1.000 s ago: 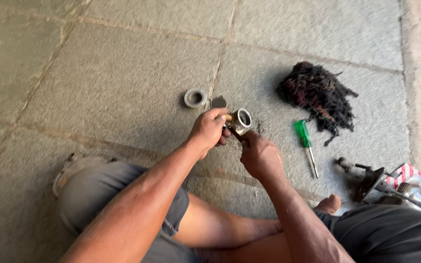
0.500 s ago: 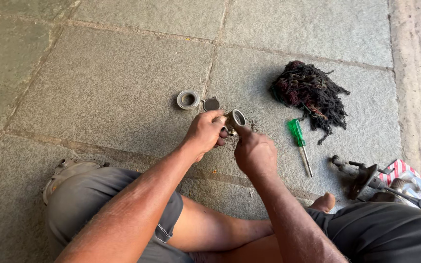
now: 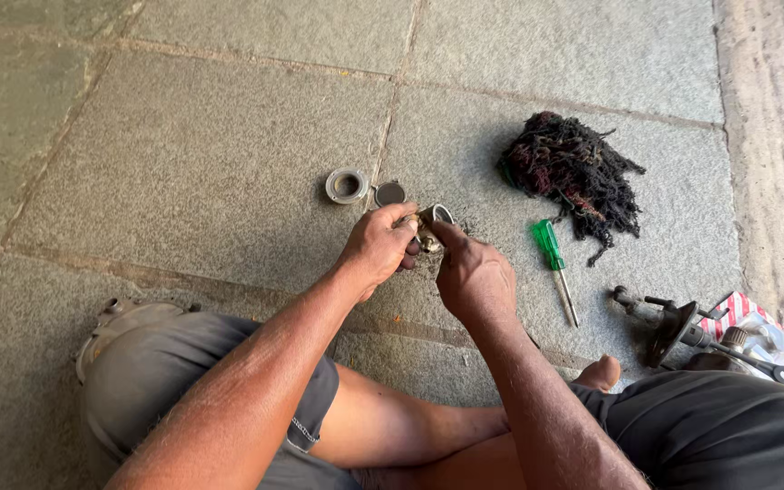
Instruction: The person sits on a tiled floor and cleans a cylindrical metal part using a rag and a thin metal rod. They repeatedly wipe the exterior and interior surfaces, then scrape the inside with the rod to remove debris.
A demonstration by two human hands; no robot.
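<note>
Both hands, the left hand (image 3: 378, 247) and right hand (image 3: 475, 277), are gripping one small metal fitting (image 3: 431, 220); it is likely rigid, light, best held around its body.

Grey shorts (image 3: 183, 381) with stitched hems; bare forearms, bare hands, bare foot (image 3: 602, 372).

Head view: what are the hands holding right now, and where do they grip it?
Both hands, left and right, hold a small metal fitting between them. The left wraps its body; the right fingertips pinch its open end.
</note>
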